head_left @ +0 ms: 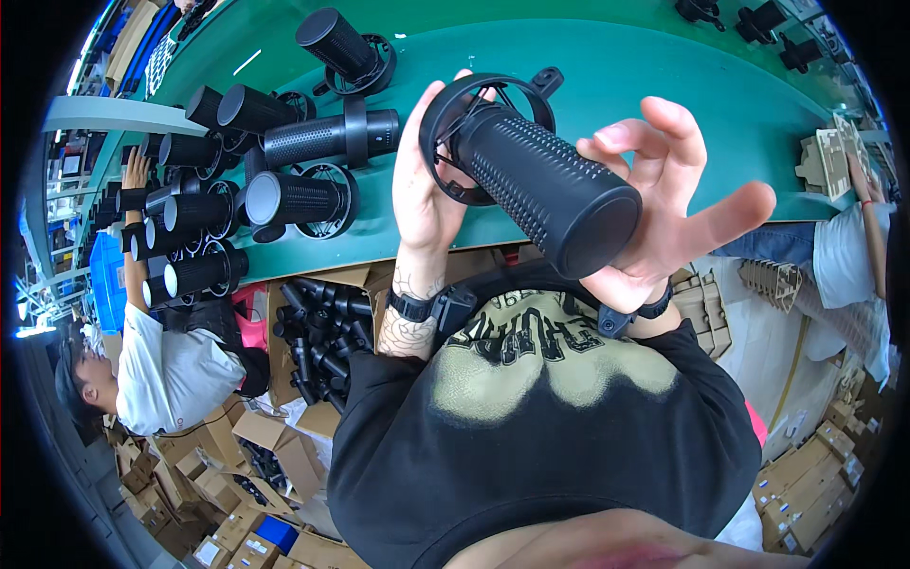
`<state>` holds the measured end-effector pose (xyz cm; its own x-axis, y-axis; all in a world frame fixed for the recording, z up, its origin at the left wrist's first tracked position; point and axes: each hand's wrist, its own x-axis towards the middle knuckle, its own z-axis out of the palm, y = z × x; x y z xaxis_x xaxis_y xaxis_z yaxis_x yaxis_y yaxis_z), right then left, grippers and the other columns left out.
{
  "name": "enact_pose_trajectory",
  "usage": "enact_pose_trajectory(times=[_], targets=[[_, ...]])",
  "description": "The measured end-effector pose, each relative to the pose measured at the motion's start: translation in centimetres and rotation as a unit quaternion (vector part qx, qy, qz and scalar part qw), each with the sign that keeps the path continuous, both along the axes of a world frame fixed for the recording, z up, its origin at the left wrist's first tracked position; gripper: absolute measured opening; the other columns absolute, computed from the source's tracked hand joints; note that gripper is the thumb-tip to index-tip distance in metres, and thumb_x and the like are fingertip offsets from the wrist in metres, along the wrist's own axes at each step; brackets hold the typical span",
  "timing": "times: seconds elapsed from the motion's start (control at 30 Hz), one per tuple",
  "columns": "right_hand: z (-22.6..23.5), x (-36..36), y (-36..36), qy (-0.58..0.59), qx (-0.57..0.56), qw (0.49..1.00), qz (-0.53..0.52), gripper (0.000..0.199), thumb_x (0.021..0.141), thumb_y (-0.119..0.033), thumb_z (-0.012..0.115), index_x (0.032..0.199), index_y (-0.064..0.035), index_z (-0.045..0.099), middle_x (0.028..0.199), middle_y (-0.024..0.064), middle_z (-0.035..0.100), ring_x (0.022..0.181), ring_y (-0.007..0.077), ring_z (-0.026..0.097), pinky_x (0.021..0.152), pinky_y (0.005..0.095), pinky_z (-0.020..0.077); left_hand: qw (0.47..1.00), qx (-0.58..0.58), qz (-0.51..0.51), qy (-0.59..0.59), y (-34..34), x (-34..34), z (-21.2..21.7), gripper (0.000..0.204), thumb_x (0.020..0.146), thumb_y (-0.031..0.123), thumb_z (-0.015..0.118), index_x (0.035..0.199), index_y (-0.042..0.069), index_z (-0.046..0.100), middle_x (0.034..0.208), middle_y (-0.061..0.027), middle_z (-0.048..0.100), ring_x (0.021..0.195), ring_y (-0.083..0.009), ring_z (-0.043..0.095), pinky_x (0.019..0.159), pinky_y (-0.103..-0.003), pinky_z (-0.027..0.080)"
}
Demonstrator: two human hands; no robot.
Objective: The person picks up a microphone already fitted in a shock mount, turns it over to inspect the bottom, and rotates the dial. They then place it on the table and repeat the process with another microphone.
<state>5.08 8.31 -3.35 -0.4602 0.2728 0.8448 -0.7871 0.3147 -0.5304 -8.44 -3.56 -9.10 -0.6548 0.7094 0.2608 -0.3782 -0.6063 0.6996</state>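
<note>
You hold a black perforated cylinder (545, 185) up in front of your chest, above the near edge of the green bench (664, 85). It is a long tube with a dotted mesh skin and a flat, closed end cap that points down and to your right. At its far end sits a round wire-spoked ring base (479, 128) with a small lug on its rim.

Your left hand (422, 180) grips that ring end: the palm lies against the ring's left side, the thumb runs up along its rim, and the fingers are curled round the back, closed on the ring. Your right hand (664, 204) cups the cap end from below and from the right. Its fingers (678, 123) are spread apart and only loosely bent, so the tube rests on the palm and lower fingers while the upper fingertips stand clear of it. Each wrist carries a black band (412, 305).

On the bench to your left, a cluster of like black cylinders (284, 171) lies on its sides, several touching one another. One more (341, 43) lies alone farther back. Below the bench edge, a cardboard box (313, 346) holds more black parts. A person in a white shirt (166, 365) works at the bench on your left, and another person's arm (867, 218) shows at the right rim.
</note>
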Motion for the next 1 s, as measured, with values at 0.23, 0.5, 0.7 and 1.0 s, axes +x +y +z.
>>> enact_pose_trajectory(times=[0.23,0.5,0.7,1.0], targets=[[-0.5,-0.1,-1.4,0.060,0.056,0.995,-0.053,0.090,0.071,0.000,0.066,0.142,-0.0393,0.028,0.119,0.0235,0.046,0.105,0.0308,0.055,0.081,0.0438,0.0539,0.998,0.052,-0.013,-0.014,1.4,-0.5,0.1,0.061,0.097,0.032,0.045,0.143,-0.002,0.025,0.147,-0.0252,0.030,0.129,-0.0358,0.042,0.107,-0.045,0.037],[0.9,1.1,-3.5,0.077,0.325,0.939,-0.082,0.055,0.088,-0.037,0.059,0.135,-0.0518,0.035,0.111,0.0067,0.050,0.095,0.0218,0.049,0.083,0.0367,0.0482,0.978,0.152,-0.107,-0.096,4.9,-0.9,2.0,0.058,0.091,0.029,0.054,0.134,-0.004,0.034,0.137,-0.0293,0.037,0.128,-0.0401,0.040,0.099,-0.053,0.045],[0.8,1.4,-4.9,0.052,0.337,0.933,-0.120,0.054,0.088,-0.033,0.057,0.134,-0.0530,0.035,0.108,-0.0014,0.050,0.094,0.0190,0.046,0.086,0.0343,0.0441,0.963,0.161,-0.203,-0.081,6.4,0.7,1.5,0.049,0.095,0.023,0.041,0.136,-0.002,0.035,0.129,-0.0317,0.044,0.116,-0.0338,0.053,0.090,-0.040,0.053],[0.8,1.1,-5.3,0.044,0.358,0.924,-0.129,0.065,0.081,-0.019,0.060,0.132,-0.0512,0.038,0.105,-0.0043,0.049,0.093,0.0158,0.044,0.085,0.0329,0.0423,0.958,0.151,-0.212,-0.117,6.6,0.7,1.6,0.052,0.091,0.025,0.044,0.135,-0.001,0.036,0.125,-0.0318,0.047,0.109,-0.0386,0.056,0.086,-0.046,0.055]])
